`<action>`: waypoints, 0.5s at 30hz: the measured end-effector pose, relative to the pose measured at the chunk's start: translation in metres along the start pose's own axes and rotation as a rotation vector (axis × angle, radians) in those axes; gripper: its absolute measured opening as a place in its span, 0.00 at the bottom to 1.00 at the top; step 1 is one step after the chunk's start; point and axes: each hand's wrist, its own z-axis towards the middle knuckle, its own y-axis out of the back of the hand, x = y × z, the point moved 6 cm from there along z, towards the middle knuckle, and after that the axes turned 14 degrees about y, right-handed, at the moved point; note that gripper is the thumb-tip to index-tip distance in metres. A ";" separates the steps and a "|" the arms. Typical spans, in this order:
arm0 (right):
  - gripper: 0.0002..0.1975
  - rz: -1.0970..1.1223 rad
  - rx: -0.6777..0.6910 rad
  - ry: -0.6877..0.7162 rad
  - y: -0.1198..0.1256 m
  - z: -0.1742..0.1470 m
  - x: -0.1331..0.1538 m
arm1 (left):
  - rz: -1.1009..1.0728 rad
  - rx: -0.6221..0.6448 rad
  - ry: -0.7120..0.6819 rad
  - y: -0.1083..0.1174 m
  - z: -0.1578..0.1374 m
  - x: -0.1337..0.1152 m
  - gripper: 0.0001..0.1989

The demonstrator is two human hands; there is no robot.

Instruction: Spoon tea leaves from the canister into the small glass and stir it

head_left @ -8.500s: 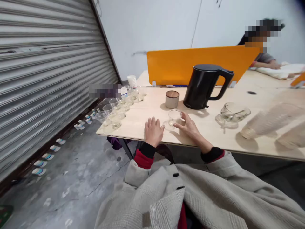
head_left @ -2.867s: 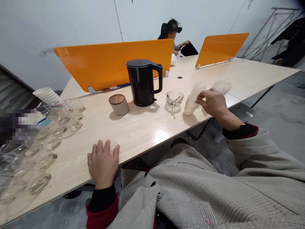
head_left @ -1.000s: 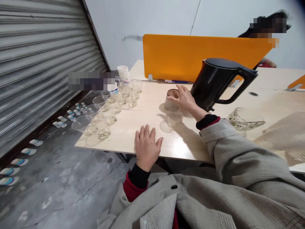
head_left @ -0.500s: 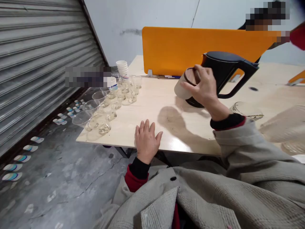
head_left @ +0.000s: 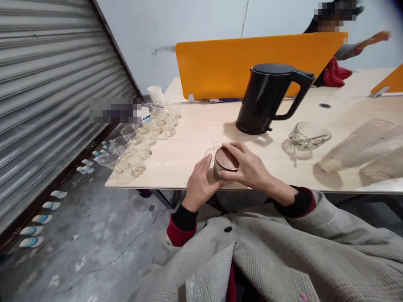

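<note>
Canister lid (head_left: 227, 158) brown, wood-grained; kettle (head_left: 262, 102) black; divider (head_left: 217, 71) orange; coat (head_left: 267, 256) grey, checked.

I am remotely grasping the brown-topped canister (head_left: 227, 158) with my right hand (head_left: 248, 168) near the front edge of the surface (head_left: 176, 161), my left hand (head_left: 200, 184) curving beside it. Just beyond, a clear cup (head_left: 218, 141) is standing, the black kettle (head_left: 266, 100) sitting farther back.

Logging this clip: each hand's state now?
Left hand: open, curved beside the round grey canister with brown wood-grained lid; contact unclear.
Right hand: closed on that canister.
</note>
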 end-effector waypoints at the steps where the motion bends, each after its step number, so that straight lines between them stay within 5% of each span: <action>1: 0.42 -0.003 0.009 0.000 -0.004 0.001 -0.001 | -0.013 0.013 0.026 -0.003 0.002 -0.002 0.47; 9: 0.45 -0.063 0.043 0.059 -0.004 0.008 0.001 | -0.179 0.004 0.118 -0.014 0.015 -0.012 0.51; 15: 0.36 0.010 -0.060 0.029 -0.003 0.015 -0.001 | -0.163 -0.008 0.233 -0.016 0.017 -0.009 0.51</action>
